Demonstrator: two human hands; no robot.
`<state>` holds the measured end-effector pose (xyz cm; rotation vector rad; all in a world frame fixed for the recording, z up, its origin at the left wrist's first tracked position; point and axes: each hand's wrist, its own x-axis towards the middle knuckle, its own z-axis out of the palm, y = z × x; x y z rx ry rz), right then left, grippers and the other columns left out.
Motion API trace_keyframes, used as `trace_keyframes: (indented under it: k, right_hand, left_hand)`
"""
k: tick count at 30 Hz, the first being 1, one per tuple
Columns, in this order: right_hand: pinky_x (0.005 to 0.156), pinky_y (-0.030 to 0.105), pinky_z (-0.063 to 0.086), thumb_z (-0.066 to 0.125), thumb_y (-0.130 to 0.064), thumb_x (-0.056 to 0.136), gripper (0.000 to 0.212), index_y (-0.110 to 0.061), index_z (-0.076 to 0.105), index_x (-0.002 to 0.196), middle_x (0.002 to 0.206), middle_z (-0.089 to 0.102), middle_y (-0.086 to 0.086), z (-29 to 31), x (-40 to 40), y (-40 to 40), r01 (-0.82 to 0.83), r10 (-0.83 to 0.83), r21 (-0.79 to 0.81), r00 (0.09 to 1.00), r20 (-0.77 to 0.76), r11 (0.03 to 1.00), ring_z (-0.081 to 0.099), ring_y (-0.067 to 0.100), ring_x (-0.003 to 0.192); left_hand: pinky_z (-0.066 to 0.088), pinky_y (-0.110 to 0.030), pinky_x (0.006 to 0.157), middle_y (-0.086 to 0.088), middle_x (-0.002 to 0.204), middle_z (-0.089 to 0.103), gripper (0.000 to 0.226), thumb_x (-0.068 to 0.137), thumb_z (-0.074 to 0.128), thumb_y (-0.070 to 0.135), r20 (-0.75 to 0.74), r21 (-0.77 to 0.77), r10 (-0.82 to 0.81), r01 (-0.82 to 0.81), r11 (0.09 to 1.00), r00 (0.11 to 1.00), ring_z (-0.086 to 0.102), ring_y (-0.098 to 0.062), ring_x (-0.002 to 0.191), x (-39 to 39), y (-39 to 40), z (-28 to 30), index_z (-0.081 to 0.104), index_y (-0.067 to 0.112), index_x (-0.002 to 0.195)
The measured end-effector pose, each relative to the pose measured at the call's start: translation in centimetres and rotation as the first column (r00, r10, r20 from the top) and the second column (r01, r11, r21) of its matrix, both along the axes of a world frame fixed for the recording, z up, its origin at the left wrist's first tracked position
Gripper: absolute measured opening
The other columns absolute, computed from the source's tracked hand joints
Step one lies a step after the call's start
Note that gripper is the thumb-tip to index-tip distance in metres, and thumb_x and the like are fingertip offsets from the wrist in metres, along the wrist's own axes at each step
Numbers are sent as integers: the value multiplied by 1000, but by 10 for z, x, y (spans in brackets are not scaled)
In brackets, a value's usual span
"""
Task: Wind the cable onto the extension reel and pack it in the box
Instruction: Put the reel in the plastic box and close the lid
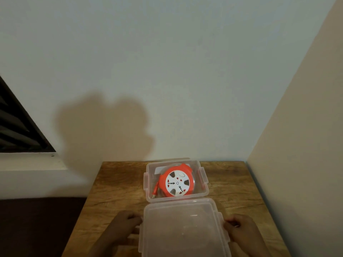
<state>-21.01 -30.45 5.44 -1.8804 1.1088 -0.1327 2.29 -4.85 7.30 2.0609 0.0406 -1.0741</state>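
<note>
Extension reel (177, 182), a round orange-and-white plastic disc with its cable wound in, lies flat inside the clear plastic box (204, 191) near the far edge of the wooden table (115, 184), its orange plug (155, 190) tucked along the box's left wall. Nearer the front edge, the clear plastic lid (182, 229) lies directly in front of the box. The left hand (123, 226) grips its left side and the right hand (239, 229) its right, so the lid likely goes straight forward onto the box.
</note>
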Motion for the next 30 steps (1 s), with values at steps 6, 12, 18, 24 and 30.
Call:
trace_keyframes:
  k: [6,12,18,24,30]
  right_hand:
    - [49,19,53,70,-13,86,15,-23,76,77,69,74,-10,41,19,-18,72,-62,-44,978,200,996,69,6,60]
    - [63,34,60,66,-10,89,16,-20,78,84,75,75,-4,74,62,-36,23,16,-122,948,316,992,70,14,68]
    - [49,12,46,64,-21,90,14,-22,76,82,74,72,-11,84,98,-46,82,6,-257,946,323,963,65,4,64]
    - [67,25,52,48,-52,96,30,-30,64,83,84,64,-17,85,124,-44,221,-203,17,856,475,975,64,9,83]
    - [55,20,56,63,-32,93,17,-16,68,95,93,71,1,87,120,-43,305,-403,272,785,471,913,69,19,82]
  left_hand:
    - [63,-34,64,-9,102,75,12,100,63,16,193,-172,-4,38,984,981,72,-26,94,14,-15,43,75,11,99]
    - [60,-30,59,1,85,78,29,99,64,13,353,-274,13,90,957,935,74,-18,80,44,-48,62,74,29,77]
    - [59,-48,94,-9,137,66,29,104,58,33,329,-403,103,40,914,939,67,-31,118,65,-79,68,69,15,125]
    - [58,-24,71,18,97,69,30,107,43,48,62,-690,403,-253,678,913,66,-7,89,67,-101,78,66,31,98]
    - [61,-20,77,0,102,65,22,103,57,7,109,-655,550,-356,666,828,63,-18,100,82,-97,61,65,2,122]
